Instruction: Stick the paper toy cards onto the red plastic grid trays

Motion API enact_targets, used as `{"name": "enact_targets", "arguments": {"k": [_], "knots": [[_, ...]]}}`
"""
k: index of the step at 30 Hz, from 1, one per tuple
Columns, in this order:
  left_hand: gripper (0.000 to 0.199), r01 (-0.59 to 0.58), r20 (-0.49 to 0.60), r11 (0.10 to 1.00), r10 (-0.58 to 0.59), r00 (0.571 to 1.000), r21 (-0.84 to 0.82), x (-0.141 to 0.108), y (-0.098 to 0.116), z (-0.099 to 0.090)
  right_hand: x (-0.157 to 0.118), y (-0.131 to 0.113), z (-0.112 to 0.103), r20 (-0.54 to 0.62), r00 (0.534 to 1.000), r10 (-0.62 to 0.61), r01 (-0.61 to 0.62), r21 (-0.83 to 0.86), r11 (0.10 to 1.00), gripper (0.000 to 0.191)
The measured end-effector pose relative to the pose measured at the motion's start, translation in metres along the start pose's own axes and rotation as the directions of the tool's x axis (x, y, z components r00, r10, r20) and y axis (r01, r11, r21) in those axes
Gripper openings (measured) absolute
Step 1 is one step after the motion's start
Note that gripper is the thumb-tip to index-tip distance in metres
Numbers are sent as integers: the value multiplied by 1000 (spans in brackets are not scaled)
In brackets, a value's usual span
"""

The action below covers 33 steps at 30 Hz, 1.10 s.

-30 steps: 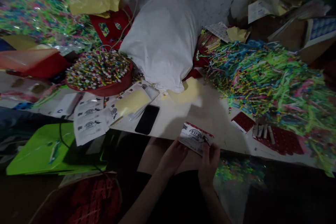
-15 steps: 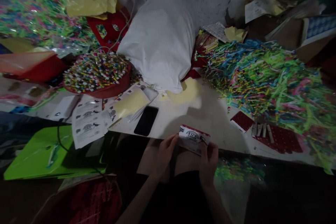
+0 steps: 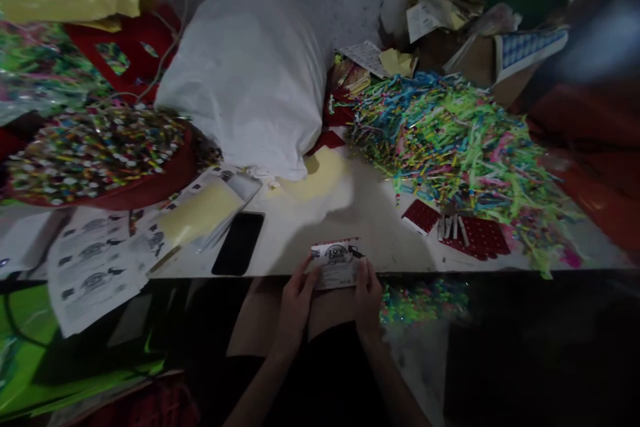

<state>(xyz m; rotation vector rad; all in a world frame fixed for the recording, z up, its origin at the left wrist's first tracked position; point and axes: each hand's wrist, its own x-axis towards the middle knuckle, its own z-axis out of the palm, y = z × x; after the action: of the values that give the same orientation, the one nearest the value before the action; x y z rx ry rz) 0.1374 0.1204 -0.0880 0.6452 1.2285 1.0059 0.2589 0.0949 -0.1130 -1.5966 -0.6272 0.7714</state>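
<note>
Between my two hands is a printed paper label (image 3: 336,265), white with black print reading "TOY" and a thin red dotted strip along its top edge. My left hand (image 3: 299,293) pinches its left side, and my right hand (image 3: 369,287) grips its right side. The label is held over the table's front edge, above my lap. To the right on the table lie red dotted cards (image 3: 483,238) with several small white sticks or clips (image 3: 454,229) on them. Beside these is another red card (image 3: 421,216) with a white edge.
A black phone (image 3: 239,243) lies left of my hands, near printed sheets (image 3: 95,267) and yellow paper (image 3: 200,213). Behind are a white sack (image 3: 255,73) and a red basin (image 3: 150,188) of small beaded pieces. Colourful streamers (image 3: 450,133) are heaped on the right.
The view has swung to the right, so things on the table appear further left. The label, tilted before, now sits more level, with less of its red edge showing. Both hands still hold it.
</note>
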Motion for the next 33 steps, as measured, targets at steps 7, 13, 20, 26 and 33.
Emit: {"name": "enact_targets", "arguments": {"k": [7,13,20,26,33], "knots": [[33,87,57,992,-93,994,91,11,3,-7,-4,-4,-6,223,974,-49,83,-145,986,45],[49,-17,221,994,-7,975,107,45,29,-10,4,-14,-16,392,889,-237,357,-270,894,42],[62,-288,220,958,282,934,-2,74,58,-13,91,-5,-43,340,789,-511,579,-690,435,46],[47,-401,289,771,290,912,494,91,3,-19,151,34,-36,314,831,-460,472,-835,282,51],[36,-728,686,-129,477,550,674,102,-51,-36,41,81,-74,270,518,-811,770,-560,305,29]]}}
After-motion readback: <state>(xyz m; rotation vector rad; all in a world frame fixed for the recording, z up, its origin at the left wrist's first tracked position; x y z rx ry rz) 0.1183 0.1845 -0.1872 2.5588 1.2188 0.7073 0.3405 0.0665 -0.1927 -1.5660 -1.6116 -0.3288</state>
